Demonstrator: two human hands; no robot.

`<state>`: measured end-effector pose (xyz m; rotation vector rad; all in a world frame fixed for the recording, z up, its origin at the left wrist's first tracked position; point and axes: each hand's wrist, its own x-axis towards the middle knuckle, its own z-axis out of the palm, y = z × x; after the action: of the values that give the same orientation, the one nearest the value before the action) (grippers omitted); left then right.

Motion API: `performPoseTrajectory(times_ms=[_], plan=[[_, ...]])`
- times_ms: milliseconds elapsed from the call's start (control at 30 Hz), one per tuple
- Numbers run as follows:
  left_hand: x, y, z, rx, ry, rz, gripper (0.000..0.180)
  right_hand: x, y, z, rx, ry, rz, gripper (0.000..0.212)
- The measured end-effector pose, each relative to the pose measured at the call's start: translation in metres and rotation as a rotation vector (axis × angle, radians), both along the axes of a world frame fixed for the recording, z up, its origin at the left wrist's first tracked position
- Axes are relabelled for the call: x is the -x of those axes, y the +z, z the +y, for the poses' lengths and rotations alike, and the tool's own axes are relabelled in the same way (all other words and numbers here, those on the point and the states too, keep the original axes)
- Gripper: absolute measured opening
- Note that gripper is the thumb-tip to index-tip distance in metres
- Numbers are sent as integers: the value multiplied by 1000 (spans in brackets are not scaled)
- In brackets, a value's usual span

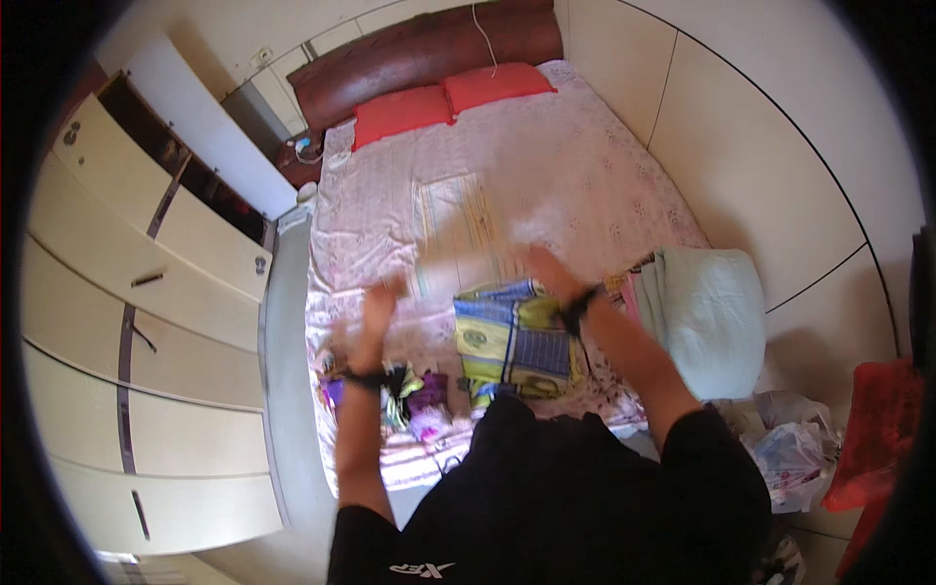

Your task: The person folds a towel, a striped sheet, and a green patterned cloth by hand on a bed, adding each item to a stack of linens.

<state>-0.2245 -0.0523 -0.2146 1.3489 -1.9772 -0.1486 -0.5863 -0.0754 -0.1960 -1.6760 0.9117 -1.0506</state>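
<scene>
Two bare hands, a left hand (384, 292) and a right hand (544, 263), reach forward above a wide bed (604, 195) spread with a pale pink flowered sheet, well apart from each other and both blurred. Whether the fingers of either are spread, pressed together or pinching fabric, I cannot tell. Between the hands and just beyond them lies a pale rectangular cloth with yellow and greenish stripes (453, 210); its near part is smeared by blur, so contact with the fingers is unclear. Just on the near side of the right hand rests a folded blue, green and yellow patterned cloth (486, 337). Nearer the body than the left hand, by its wrist, sits a crumpled bundle of purple and multicoloured fabric (426, 395). Right of the right forearm stands a thick, pale green folded blanket (717, 317). Far beyond both hands, two red pillows (402, 115) lie before a dark brown wooden headboard (419, 51). Well left of the left hand runs a cream cabinet with dark handles (195, 375).
</scene>
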Motion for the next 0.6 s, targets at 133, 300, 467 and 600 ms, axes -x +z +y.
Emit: performPoseTrajectory(times_ms=[133, 300, 467, 600], plan=[[-40, 215, -88, -71, 110, -15, 40, -18, 173, -73, 331, 173, -181, 13], [12, 450, -28, -129, -632, 881, 32, 22, 412, 5, 459, 285, -259, 28], [108, 468, 71, 181, -495, 709, 33, 16, 425, 50, 652, 211, -490, 26], [100, 483, 35, 132, -703, 976, 33, 34, 442, 46, 569, 60, -453, 21]])
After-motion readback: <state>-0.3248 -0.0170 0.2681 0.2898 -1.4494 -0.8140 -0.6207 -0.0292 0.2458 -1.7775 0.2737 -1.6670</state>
